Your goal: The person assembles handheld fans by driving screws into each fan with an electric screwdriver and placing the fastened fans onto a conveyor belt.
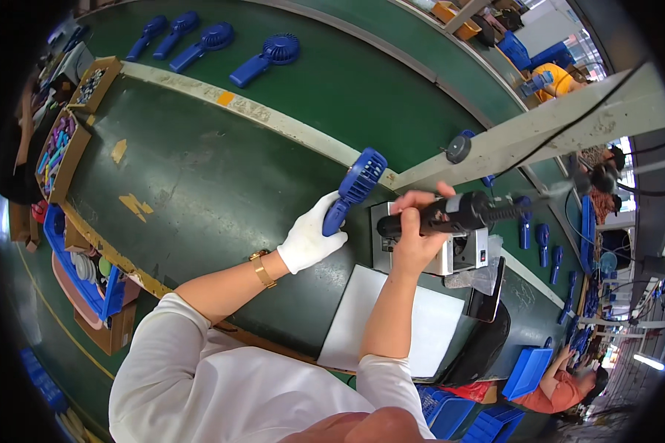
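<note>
My left hand (314, 234), in a white glove, is closed round the handle of a blue handheld fan (360, 177), whose grille head points up and away from me. Bare-skinned, my right hand (420, 235) grips a black electric screwdriver (451, 214) with a coiled cord running off to the right. The screwdriver lies roughly level, apart from the fan. Beneath it stands a small grey-white machine (465, 255) with a switch, partly covered by my right hand. A white foam sheet (362, 310) lies on the bench under my right forearm.
Several blue fans (281, 49) lie on the green conveyor (362, 96) beyond the bench rail. Cardboard boxes of small coloured parts (63, 151) stand at the left. A pale post (554, 133) slants across the right. A phone-like dark slab (489, 292) leans near a co-worker (561, 387).
</note>
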`<state>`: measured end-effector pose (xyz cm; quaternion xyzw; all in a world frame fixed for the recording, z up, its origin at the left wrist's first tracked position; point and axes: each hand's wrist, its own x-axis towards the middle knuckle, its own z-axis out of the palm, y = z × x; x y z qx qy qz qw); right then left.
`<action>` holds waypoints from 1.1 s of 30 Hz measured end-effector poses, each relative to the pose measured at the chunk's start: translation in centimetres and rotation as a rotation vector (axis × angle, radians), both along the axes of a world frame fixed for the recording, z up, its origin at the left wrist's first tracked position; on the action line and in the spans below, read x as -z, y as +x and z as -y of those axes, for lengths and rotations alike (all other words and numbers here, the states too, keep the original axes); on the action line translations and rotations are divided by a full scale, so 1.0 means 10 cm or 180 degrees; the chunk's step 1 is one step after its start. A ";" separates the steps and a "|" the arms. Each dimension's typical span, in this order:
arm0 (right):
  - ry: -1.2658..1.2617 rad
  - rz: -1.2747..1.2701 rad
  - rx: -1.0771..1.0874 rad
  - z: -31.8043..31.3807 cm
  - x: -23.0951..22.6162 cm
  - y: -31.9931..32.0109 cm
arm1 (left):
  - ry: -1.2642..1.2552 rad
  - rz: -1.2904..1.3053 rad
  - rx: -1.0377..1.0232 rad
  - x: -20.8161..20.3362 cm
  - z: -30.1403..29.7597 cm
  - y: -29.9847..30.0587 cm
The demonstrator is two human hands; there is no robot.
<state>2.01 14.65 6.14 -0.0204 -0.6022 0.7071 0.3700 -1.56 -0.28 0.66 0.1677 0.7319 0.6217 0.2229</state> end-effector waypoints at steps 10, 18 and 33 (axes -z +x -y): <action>0.1816 0.0398 0.0558 0.38 -0.29 0.19 | 0.0369 -0.1172 -0.0989 0.09 0.00 0.13; -0.0156 0.0212 -0.0557 0.42 -0.09 0.06 | 0.0465 -0.0683 -0.0139 -0.20 0.02 0.20; -0.0020 0.0787 -0.0468 0.40 -0.07 -0.02 | 0.0175 -0.0694 0.0329 -0.16 0.17 -0.07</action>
